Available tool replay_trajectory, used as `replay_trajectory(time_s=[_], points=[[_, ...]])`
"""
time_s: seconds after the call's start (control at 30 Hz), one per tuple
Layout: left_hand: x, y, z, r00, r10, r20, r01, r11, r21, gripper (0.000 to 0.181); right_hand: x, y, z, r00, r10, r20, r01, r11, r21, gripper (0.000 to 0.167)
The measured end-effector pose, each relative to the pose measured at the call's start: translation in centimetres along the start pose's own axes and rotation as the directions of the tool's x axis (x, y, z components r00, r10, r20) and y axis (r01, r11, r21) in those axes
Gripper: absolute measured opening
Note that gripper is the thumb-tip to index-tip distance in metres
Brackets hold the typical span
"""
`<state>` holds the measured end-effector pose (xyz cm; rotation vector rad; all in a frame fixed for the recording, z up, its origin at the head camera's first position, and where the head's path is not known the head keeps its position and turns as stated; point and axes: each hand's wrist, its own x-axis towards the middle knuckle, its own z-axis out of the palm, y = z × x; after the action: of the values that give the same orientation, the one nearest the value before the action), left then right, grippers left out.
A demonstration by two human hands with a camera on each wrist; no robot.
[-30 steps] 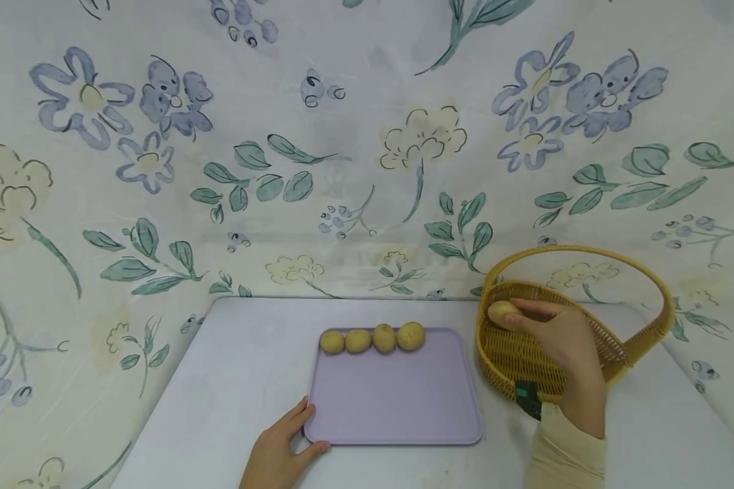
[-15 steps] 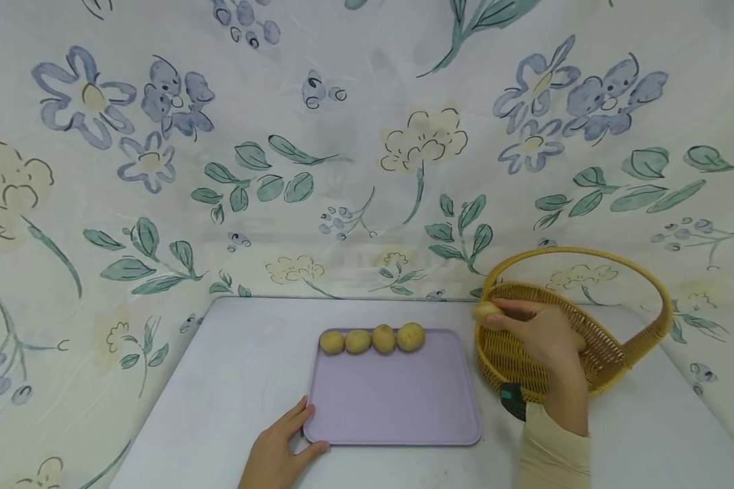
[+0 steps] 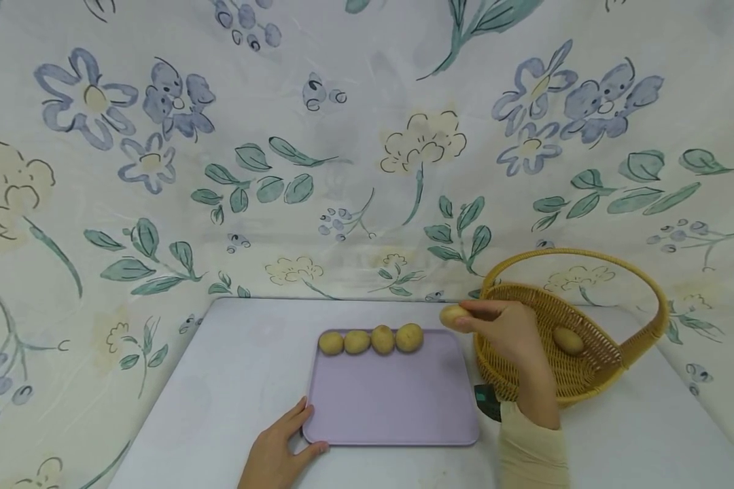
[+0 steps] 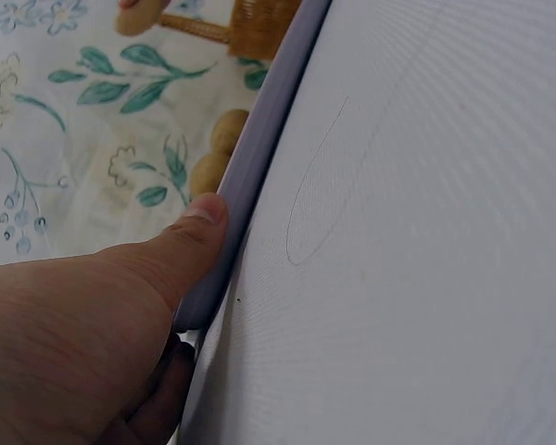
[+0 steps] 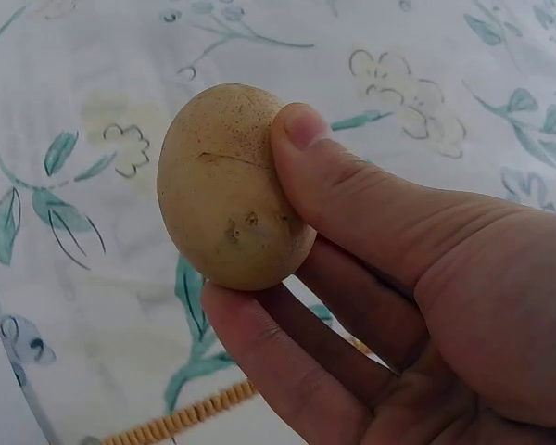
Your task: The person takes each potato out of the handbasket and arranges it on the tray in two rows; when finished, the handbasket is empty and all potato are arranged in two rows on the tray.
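Observation:
My right hand [image 3: 514, 331] pinches a potato [image 3: 455, 316] between thumb and fingertips, above the far right corner of a lilac tray [image 3: 391, 401]. Close up in the right wrist view, the held potato [image 5: 233, 185] is smooth and tan with a few dark marks. On the tray, several potatoes [image 3: 382, 339] form a row along the back edge from the left corner. My left hand [image 3: 278, 445] holds the tray's near left corner, its thumb along the front rim and its fingers at the left side. One potato [image 3: 568, 341] lies in the wicker basket [image 3: 587, 387].
The basket stands right of the tray, its tall arched handle [image 3: 578, 252] rising over it. A white table [image 3: 220, 380] carries everything, and a flower-patterned cloth [image 3: 342, 170] hangs behind it. A dark device [image 3: 486, 402] is worn at my right wrist.
My right hand has carried the potato left, out of the basket and toward the tray. Another potato in the basket has come into view. My left hand stays at the tray corner.

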<state>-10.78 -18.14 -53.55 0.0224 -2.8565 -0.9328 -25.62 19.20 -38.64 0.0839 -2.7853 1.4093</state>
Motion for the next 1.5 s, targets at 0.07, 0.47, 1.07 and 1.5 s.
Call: replay_trajectory(time_s=[0.07, 0.47, 1.07, 1.5], points=[[0.0, 0.1, 0.0, 1.0, -0.001, 0.002, 0.001, 1.0, -0.001, 0.076, 0.1, -0.2, 0.7, 1.0, -0.016, 0.013, 0.015, 1.0, 0.017, 0.048], [0.0, 0.2, 0.0, 1.0, -0.005, 0.016, 0.005, 1.0, 0.014, 0.076, 0.0, -1.7, 4.9, 0.995, -0.06, 0.075, 0.048, 0.987, 0.156, 0.039], [-0.1, 0.1, -0.1, 1.0, 0.008, -0.028, -0.008, 1.0, 0.017, 0.072, -0.4, -4.2, 9.1, 0.992, -0.063, 0.111, 0.043, 0.984, 0.174, 0.032], [-0.1, 0.1, -0.1, 1.0, 0.003, 0.003, -0.003, 1.0, 0.017, 0.074, -0.8, -5.7, 11.1, 0.987, -0.065, 0.148, 0.031, 0.974, 0.225, 0.029]])
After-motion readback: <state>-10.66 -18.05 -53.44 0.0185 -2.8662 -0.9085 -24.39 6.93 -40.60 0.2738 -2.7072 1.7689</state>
